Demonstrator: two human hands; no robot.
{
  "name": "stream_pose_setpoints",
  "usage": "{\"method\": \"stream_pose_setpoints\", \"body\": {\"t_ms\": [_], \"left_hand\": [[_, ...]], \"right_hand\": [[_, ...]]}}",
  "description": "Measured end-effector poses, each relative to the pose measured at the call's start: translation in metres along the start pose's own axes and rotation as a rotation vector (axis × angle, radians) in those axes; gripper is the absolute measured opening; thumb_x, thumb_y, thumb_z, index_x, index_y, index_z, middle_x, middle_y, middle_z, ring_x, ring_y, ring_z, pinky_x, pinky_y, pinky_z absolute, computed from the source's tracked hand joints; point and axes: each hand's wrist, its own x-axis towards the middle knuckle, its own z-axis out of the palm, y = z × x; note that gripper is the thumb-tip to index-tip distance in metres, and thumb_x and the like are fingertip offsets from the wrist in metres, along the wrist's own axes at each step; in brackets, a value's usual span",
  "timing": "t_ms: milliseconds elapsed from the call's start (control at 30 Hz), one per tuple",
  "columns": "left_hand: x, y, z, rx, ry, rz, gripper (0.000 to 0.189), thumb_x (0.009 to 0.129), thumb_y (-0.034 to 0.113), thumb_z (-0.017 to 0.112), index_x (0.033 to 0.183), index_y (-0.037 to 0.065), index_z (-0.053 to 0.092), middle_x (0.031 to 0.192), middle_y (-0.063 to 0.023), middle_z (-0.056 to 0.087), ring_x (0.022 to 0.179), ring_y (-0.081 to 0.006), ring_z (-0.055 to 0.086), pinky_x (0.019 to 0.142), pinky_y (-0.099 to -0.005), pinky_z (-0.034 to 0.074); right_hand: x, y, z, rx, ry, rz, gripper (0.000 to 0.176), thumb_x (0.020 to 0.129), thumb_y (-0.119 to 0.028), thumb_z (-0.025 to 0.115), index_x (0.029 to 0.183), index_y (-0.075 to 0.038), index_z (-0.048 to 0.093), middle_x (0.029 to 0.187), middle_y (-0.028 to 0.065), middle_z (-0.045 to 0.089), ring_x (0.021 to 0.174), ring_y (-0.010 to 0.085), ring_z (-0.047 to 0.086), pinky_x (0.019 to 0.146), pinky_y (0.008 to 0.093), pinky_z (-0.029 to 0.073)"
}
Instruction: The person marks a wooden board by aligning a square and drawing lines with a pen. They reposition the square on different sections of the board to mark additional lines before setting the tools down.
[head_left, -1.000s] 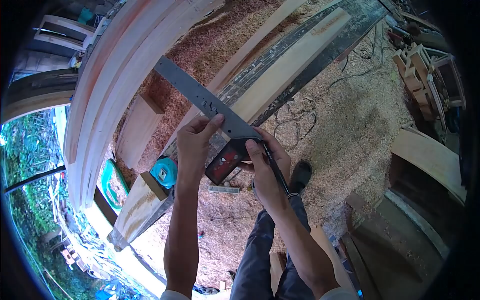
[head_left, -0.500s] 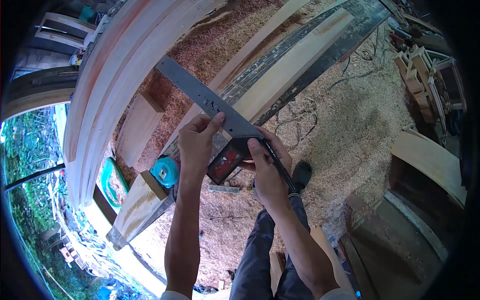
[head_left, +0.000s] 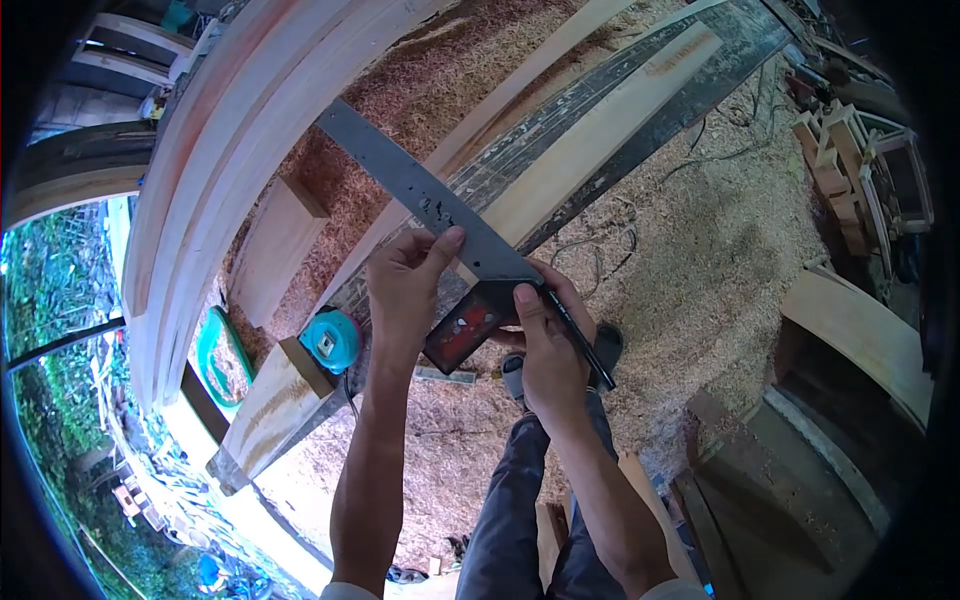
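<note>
A carpenter's square [head_left: 385,168] is held up in front of me, its long grey metal blade slanting toward the upper left. Thumb and fingers of my left hand [head_left: 405,290] pinch the blade's lower edge near the handle. My right hand [head_left: 552,350] grips the corner where the blade meets the dark handle [head_left: 468,328], which has red markings. A black pencil or pen [head_left: 590,352] is also in my right hand, pointing down to the right. Below the square lies a pale wooden board [head_left: 600,135] on a dark, worn bench [head_left: 735,50].
Long curved timbers [head_left: 215,170] run along the left. A turquoise tape measure [head_left: 332,342] sits by a wood block [head_left: 275,405], near a green-rimmed object [head_left: 222,355]. Shavings [head_left: 700,250] cover the floor. Wooden pieces [head_left: 850,170] and a curved panel [head_left: 860,335] stand at the right.
Both hands and the square have shifted slightly right and down in the view. The pencil or pen has swung a little, and its lower end sits farther right. My grip looks the same.
</note>
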Motion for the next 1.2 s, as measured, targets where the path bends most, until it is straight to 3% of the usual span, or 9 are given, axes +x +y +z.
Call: {"method": "stream_pose_setpoints", "body": {"t_ms": [400,500,567,600,667,867,967,1200], "left_hand": [[0.004,-0.005,-0.001,0.055,0.002,-0.01,0.031,0.087,0.028,0.073,0.082,-0.002,0.071,0.067,-0.0019,0.064,0.062,-0.0049,0.051,0.058,-0.0234,0.041],[0.003,-0.004,0.004,0.088,0.044,-0.013,0.03,0.087,0.026,0.073,0.09,-0.003,0.066,0.07,-0.0049,0.066,0.063,-0.0083,0.056,0.059,-0.0254,0.043],[-0.004,0.008,0.01,0.127,0.221,0.048,0.032,0.087,0.022,0.072,0.101,-0.002,0.056,0.074,-0.0086,0.068,0.064,-0.013,0.06,0.06,-0.0286,0.045],[-0.006,0.011,0.011,0.128,0.222,0.049,0.032,0.087,0.022,0.072,0.101,-0.002,0.056,0.074,-0.0086,0.068,0.064,-0.013,0.06,0.06,-0.0286,0.045],[-0.009,0.014,0.011,0.136,0.155,0.066,0.038,0.091,0.016,0.069,0.116,0.004,0.043,0.076,-0.0086,0.066,0.071,-0.0109,0.06,0.066,-0.0255,0.045],[-0.012,0.01,0.016,0.203,0.145,0.17,0.022,0.09,0.011,0.067,0.109,0.008,0.058,0.079,-0.0067,0.067,0.069,-0.0093,0.059,0.065,-0.0253,0.045],[-0.013,0.01,0.021,0.179,0.165,0.187,0.015,0.09,0.01,0.067,0.104,0.006,0.066,0.08,-0.0061,0.067,0.071,-0.0088,0.059,0.066,-0.0259,0.047],[-0.012,0.012,0.014,0.159,0.117,0.237,0.024,0.086,0.014,0.072,0.105,0.0,0.068,0.08,-0.0059,0.066,0.074,-0.0099,0.061,0.068,-0.026,0.05]], "right_hand": [[0.002,-0.003,0.001,0.017,-0.016,-0.009,0.041,0.096,-0.025,0.061,0.125,0.003,0.052,0.106,0.0103,0.063,0.095,0.0153,0.065,0.071,0.0295,0.061],[0.003,-0.004,0.004,0.032,-0.023,-0.019,0.042,0.095,-0.024,0.063,0.124,0.003,0.053,0.106,0.01,0.063,0.095,0.0155,0.065,0.071,0.0297,0.061],[0.004,-0.005,0.005,0.046,-0.025,-0.017,0.042,0.094,-0.024,0.064,0.124,0.004,0.053,0.105,0.01,0.063,0.095,0.0156,0.065,0.071,0.0296,0.061],[0.003,-0.006,0.005,0.037,-0.019,-0.009,0.042,0.094,-0.024,0.065,0.123,0.004,0.054,0.105,0.0099,0.064,0.094,0.0156,0.066,0.071,0.029,0.061],[0.002,-0.007,0.003,0.026,-0.016,-0.001,0.042,0.093,-0.024,0.065,0.123,0.004,0.054,0.105,0.0098,0.064,0.093,0.0156,0.066,0.071,0.0284,0.061],[0.006,-0.007,-0.003,-0.035,-0.021,-0.013,0.043,0.091,-0.023,0.068,0.122,0.003,0.056,0.103,0.0096,0.065,0.088,0.0139,0.066,0.069,0.0253,0.059],[0.008,-0.008,-0.011,-0.13,-0.014,-0.052,0.041,0.089,-0.022,0.071,0.118,0.003,0.057,0.099,0.0089,0.066,0.084,0.0121,0.066,0.066,0.024,0.057],[0.008,-0.011,-0.012,-0.14,-0.028,-0.009,0.037,0.088,-0.021,0.073,0.111,0.003,0.056,0.087,0.0074,0.066,0.074,0.0114,0.065,0.066,0.0251,0.056]]}}
